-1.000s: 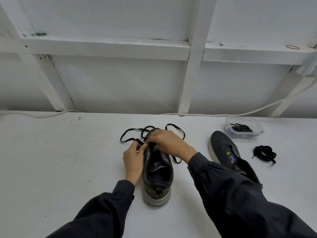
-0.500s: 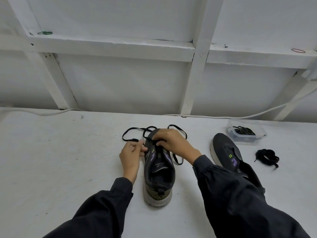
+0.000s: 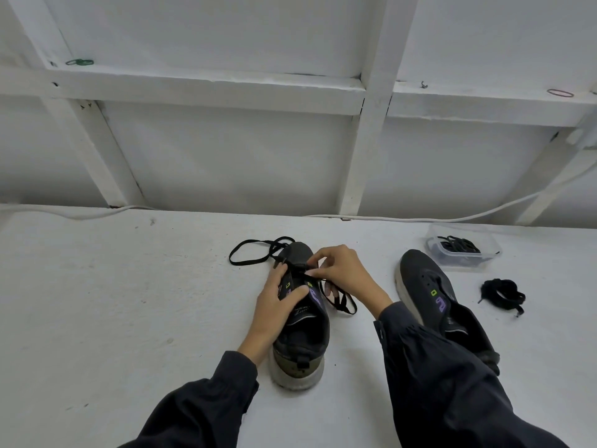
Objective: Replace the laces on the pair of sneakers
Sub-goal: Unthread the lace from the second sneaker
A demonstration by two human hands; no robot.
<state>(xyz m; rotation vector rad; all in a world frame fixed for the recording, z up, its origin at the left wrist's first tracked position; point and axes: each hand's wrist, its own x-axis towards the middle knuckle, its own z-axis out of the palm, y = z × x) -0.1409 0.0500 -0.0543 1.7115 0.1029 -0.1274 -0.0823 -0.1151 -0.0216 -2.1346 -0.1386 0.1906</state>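
The person is working on the 1st sneaker (image 3: 303, 344), which is standing near the middle of the bench (image 3: 129, 302), heel pointing toward the front edge and toe toward the back edge. The left hand (image 3: 274, 305) is gripping the shoe's upper, with the thumb lying across the tongue and the fingers running along the left side, steadying it. The right hand (image 3: 344, 273) is pinching the black lace (image 3: 252, 260) in a narrow hold between thumb and fingertips, just over the eyelets nearest the toe. The lace appears to be crossing the shoe only at that toe end. 1 slack loop is lying on the bench left of the toe, and another is trailing off the shoe's right side beneath the right wrist.

Judging from this, the lacing is only beginning: the lowest row seems threaded, and the rows up toward the ankle are waiting. The 2nd sneaker (image 3: 429, 295) is lying toward the right edge, partly under the right sleeve, and is showing bare eyelets, so it is waiting for a lace. A loose lace bundle (image 3: 502, 295) is sitting just beyond it, and I cannot tell whether it is old or new. A clear tub (image 3: 465, 262) near the back right corner is holding more black laces.
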